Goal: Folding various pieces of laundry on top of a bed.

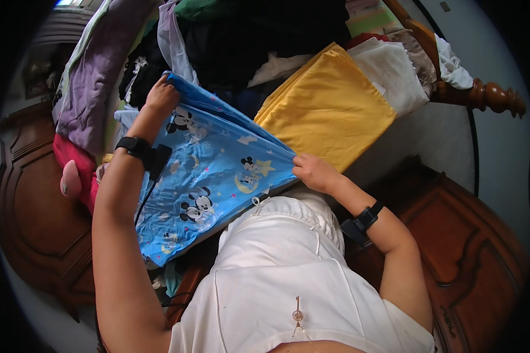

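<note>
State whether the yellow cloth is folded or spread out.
Folded: the yellow cloth shows several stacked layers along its upper-left edge.

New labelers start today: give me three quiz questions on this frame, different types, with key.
1. Fill in: in the picture, the yellow cloth lies to the ____ of the blue cloth.
2. Choose: what do the left hand and right hand both hold? A: the yellow cloth; B: the blue cloth; C: nothing.
3. True or false: a pendant shows against the white top.
Key: 1 right; 2 B; 3 true.
</note>
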`<state>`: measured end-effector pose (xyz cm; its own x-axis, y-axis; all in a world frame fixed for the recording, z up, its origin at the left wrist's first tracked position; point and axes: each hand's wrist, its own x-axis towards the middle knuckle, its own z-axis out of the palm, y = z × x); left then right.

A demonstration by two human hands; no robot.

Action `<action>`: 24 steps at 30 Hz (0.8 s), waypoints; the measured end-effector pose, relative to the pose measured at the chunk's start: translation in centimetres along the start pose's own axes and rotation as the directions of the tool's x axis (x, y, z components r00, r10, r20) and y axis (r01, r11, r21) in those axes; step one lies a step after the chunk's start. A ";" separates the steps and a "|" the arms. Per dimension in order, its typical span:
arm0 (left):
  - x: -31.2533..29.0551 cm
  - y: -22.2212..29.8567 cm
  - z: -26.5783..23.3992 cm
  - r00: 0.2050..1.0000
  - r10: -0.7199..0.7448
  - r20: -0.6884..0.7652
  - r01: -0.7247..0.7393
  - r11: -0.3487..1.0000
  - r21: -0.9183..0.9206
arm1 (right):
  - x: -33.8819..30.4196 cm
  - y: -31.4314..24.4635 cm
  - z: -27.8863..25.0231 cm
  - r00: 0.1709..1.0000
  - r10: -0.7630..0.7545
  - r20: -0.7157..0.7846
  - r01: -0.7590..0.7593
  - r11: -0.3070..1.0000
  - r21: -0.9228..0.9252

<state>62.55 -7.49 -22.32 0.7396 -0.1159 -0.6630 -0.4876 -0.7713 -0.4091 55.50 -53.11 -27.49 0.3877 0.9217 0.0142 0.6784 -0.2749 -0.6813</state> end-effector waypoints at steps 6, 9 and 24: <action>-0.1 0.5 -2.6 0.983 -0.113 -0.147 0.096 0.988 -0.118 | 0.3 0.0 -0.4 0.993 0.107 0.043 -0.108 0.994 0.018; -0.3 1.1 -5.3 0.993 -0.114 -0.039 0.097 0.947 -0.305 | -0.2 0.5 0.2 0.988 0.144 0.061 -0.147 0.988 0.051; 1.9 3.5 -4.1 0.923 -0.327 -0.203 0.200 0.857 -0.474 | 0.6 0.8 -0.1 0.975 0.215 0.055 -0.222 0.930 0.293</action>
<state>64.14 -13.00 -22.45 0.9363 0.0186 -0.3506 -0.0501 -0.9813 -0.1858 56.30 -52.79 -27.94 0.4898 0.8545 -0.1731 0.3623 -0.3800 -0.8511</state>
